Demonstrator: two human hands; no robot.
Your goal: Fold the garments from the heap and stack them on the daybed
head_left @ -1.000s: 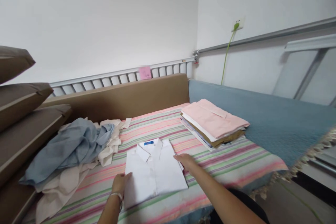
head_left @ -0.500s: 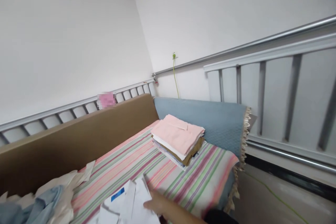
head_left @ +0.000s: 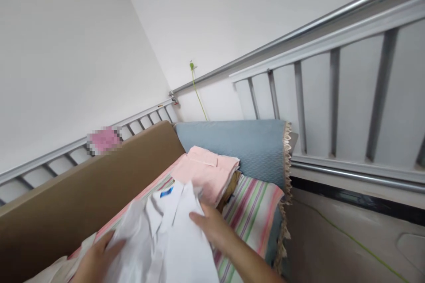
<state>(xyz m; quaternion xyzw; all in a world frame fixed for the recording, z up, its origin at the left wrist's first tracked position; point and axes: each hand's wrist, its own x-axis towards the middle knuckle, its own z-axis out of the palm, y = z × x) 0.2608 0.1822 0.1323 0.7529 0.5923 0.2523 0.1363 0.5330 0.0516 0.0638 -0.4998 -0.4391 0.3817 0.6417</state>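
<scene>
A white collared shirt [head_left: 186,234] with a blue label inside its collar hangs between my hands, over the front of the sofa bed. My right hand [head_left: 212,225] grips its right edge, thumb on top and the other fingers partly hidden. At the shirt's left side, my left hand [head_left: 99,254] closes on the cloth, a little blurred by motion. Just beyond the collar lies a stack of folded clothes, a pink shirt [head_left: 202,166] on top and a brown garment [head_left: 229,192] below it. The white shirt overlaps the stack's near side in view.
A striped sheet [head_left: 249,212] covers the seat, with a brown backrest [head_left: 133,177] on the left and a blue-covered armrest [head_left: 262,146] behind. Pale crumpled cloth [head_left: 53,269] lies at lower left. White radiators [head_left: 318,97] and a green cord [head_left: 348,239] line the wall and floor.
My right hand has carried the white shirt forward, up to the folded stack. My left hand has come into view on the shirt's left side. The view has swung right.
</scene>
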